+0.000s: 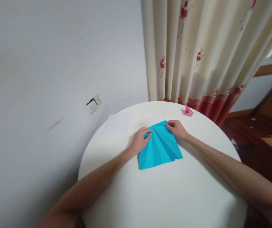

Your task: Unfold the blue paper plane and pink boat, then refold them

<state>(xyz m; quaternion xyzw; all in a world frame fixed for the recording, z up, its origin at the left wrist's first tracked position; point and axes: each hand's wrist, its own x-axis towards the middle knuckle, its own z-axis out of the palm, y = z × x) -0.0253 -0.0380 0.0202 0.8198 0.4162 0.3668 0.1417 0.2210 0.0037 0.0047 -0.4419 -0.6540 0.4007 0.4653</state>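
A blue sheet of paper with several fan-like creases lies on the white round table. Its creases spread from the top toward the near edge, which has a small notch at the right. My left hand grips the sheet's left side, thumb and fingers pinched at the upper left. At the upper right corner, my right hand pinches the paper between thumb and fingers. Part of the left edge is hidden under my left hand.
A folded pink paper piece stands near the table's far right edge. White paper lies at the far left, close to the wall with a socket. Behind the table hangs a floral curtain.
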